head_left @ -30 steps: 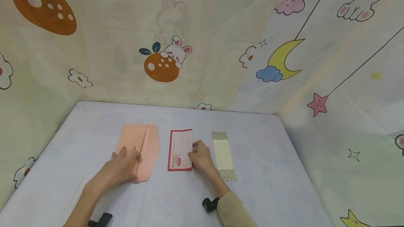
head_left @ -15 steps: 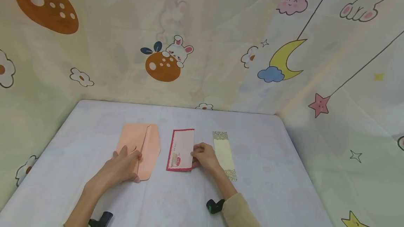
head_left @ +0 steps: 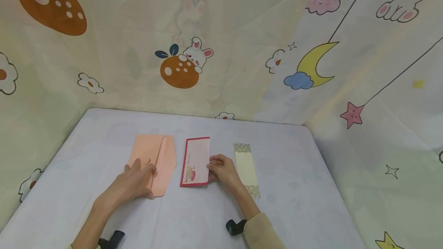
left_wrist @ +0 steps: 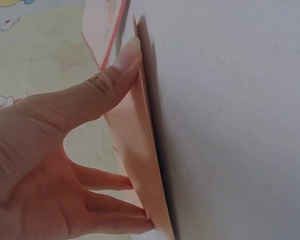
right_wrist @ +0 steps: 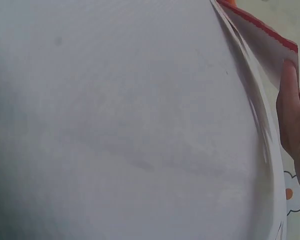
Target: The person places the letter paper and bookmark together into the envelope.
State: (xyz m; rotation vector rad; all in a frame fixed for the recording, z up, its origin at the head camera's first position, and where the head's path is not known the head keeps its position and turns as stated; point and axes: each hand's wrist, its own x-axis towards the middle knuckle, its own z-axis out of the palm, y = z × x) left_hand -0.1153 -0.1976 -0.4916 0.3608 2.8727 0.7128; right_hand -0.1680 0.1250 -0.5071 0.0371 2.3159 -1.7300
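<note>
while the left hand (head_left: 134, 181) rests spread, unclenched fingers on the envelope (head_left: 164, 168), the right hand (head_left: 224, 171) pinches the card (head_left: 198, 156) by its right edge, that side raised off the table (head_left: 294, 195). the card sits between envelope and strip (head_left: 245, 166); the strip lies just beside the right hand.

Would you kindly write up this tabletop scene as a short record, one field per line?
Surface: white-covered table
Left hand: fingers spread, resting on the peach envelope
Right hand: pinches the right edge of the red-bordered card
Card pose: seems tilted, right edge raised
Third paper item: pale yellow strip with patterned ends, right of the card
Order, left to right: envelope, card, strip
Backdrop: cloth with cartoon prints
</note>
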